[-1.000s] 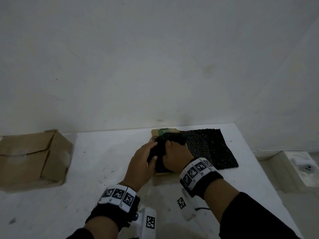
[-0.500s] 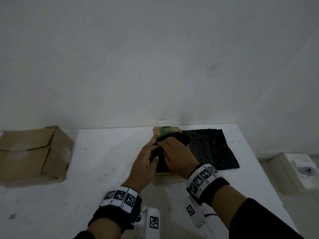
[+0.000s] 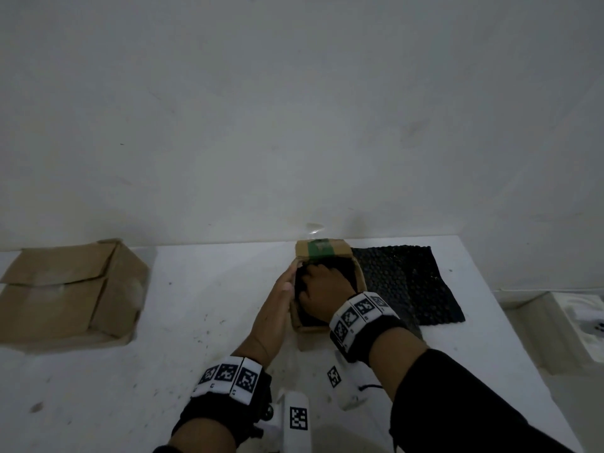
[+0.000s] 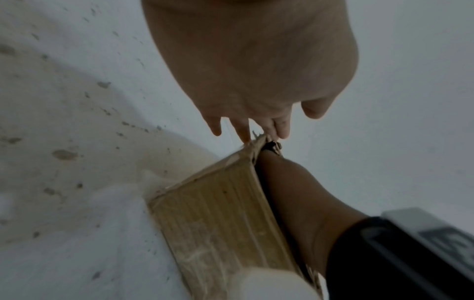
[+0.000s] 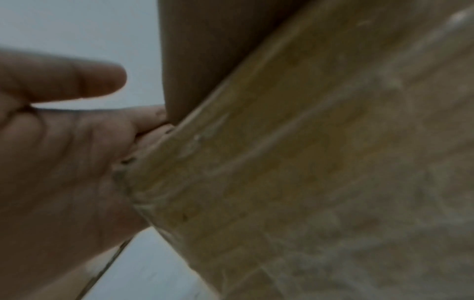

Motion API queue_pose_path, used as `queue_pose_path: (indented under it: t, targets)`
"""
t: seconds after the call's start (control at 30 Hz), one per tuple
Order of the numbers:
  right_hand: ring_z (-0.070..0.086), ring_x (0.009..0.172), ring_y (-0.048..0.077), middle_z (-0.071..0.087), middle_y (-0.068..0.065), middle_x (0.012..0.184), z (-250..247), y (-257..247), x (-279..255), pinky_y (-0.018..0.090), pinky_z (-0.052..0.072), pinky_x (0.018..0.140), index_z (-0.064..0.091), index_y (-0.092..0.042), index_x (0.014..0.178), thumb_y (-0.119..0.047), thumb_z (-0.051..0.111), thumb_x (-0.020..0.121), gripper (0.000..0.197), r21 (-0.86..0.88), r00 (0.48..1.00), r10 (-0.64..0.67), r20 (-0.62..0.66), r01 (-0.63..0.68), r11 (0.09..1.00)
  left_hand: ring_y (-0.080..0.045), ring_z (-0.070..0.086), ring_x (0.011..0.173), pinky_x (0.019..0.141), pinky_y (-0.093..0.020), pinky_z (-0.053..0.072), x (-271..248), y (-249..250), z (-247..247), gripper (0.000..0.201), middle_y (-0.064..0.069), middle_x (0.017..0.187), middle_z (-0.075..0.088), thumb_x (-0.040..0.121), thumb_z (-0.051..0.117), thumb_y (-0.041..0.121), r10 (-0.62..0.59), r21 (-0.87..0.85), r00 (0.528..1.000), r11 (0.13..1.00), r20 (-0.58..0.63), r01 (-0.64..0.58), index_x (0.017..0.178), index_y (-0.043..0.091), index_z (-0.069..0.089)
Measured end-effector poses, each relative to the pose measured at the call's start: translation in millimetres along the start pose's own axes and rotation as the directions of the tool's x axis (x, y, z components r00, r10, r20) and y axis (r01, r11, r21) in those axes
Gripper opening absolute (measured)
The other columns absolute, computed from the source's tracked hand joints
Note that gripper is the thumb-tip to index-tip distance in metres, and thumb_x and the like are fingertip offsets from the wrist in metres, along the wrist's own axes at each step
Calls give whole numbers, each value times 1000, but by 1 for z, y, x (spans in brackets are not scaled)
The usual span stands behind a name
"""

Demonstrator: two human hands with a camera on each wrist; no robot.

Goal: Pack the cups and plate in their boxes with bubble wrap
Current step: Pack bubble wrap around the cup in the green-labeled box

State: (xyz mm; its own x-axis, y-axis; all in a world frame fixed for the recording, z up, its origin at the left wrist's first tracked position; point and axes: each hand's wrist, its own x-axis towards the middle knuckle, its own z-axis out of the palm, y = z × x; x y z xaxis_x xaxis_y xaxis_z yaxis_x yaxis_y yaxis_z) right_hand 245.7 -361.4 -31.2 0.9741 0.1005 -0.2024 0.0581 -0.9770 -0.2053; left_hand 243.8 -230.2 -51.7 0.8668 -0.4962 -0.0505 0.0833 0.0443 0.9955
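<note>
Since a second ago the right hand [image 3: 322,289] has sunk into the small box [image 3: 327,325], pressing the black bubble-wrapped bundle [image 3: 343,273] down inside, and the left hand [image 3: 277,308] has slid off the bundle to the box's outer wall. Left grip is open — fingers straight, flat along the cardboard, tips near the far corner. Right grip: fingers bent over the bundle, but whether they clutch it or only press, I cannot tell. A sheet of black bubble wrap [image 3: 411,282] lies on the bench [image 3: 196,305] just right of the right hand; a bigger box [image 3: 68,289] sits well left of the left hand.
</note>
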Motion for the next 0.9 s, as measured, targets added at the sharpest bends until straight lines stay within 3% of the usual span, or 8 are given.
queue_pose_path:
  t: [0.1, 0.2, 0.37, 0.47, 0.57, 0.67, 0.83, 0.9]
  targets:
    - [55, 98, 31, 49, 12, 122, 0, 5, -9, 35, 46, 71, 53, -5, 121, -22, 45, 92, 35, 93, 995, 7, -99, 2, 996, 7, 33, 131, 109, -18, 30, -3, 1, -1, 96, 17, 145, 34, 66, 36, 87, 7, 1, 1000, 1000, 20, -7, 142, 29, 29]
    - [63, 75, 32, 63, 14, 91, 3, 6, -25, 30, 49, 52, 64, -2, 90, -17, 45, 80, 27, 115, 971, -78, -227, 106, 988, 14, 31, 129, 103, -5, 29, -6, 3, 5, 89, 21, 142, 32, 67, 36, 86, 35, 22, 999, 999, 20, -35, 138, 32, 27]
    - [66, 100, 30, 68, 18, 103, 3, 5, -42, 34, 56, 76, 68, 2, 100, -25, 40, 87, 41, 118, 963, -205, -175, 227, 967, 13, 32, 128, 105, -5, 26, -8, 1, 5, 93, 15, 145, 29, 66, 38, 87, 39, 13, 999, 999, 13, -39, 137, 29, 26]
    - [47, 126, 31, 53, 19, 132, 0, 9, -49, 36, 35, 107, 52, 1, 128, -39, 26, 90, 61, 102, 973, -209, -99, 219, 970, 7, 27, 134, 107, -6, 24, -8, -1, 7, 89, 14, 147, 27, 71, 36, 83, 50, 21, 999, 999, 13, -50, 139, 28, 24]
    - [49, 116, 31, 53, 17, 127, 3, 10, -41, 38, 34, 104, 50, -1, 127, -46, 23, 86, 66, 47, 978, -202, -41, 204, 978, 4, 26, 136, 102, -2, 25, -9, -3, 12, 57, 10, 149, 24, 92, 31, 52, 18, 23, 1000, 1000, -17, -17, 141, 24, 21]
    - [52, 97, 29, 57, 15, 109, 4, 9, -24, 40, 44, 87, 56, -3, 112, -48, 16, 77, 69, -3, 984, -180, -11, 180, 984, 20, 28, 124, 95, 3, 27, -10, -2, 11, 41, 6, 151, 22, 102, 23, 18, 3, 25, 1000, 1000, 8, -3, 142, 19, 20]
    - [52, 105, 31, 57, 16, 118, 1, 1, -5, 36, 37, 94, 52, -4, 122, -48, 7, 73, 79, -21, 993, -107, 44, 107, 994, 15, 23, 132, 101, -2, 27, -9, 3, 8, 90, 15, 149, 24, 78, 33, 76, 51, 45, 998, 998, 28, -52, 146, 18, 21]
    - [52, 104, 32, 56, 18, 117, 5, 1, -6, 36, 36, 94, 52, -3, 121, -46, 9, 75, 77, -17, 993, -101, 56, 103, 995, 15, 23, 132, 102, -2, 26, -9, 3, 6, 91, 18, 146, 25, 76, 32, 78, 39, 41, 998, 998, 38, -41, 146, 20, 21]
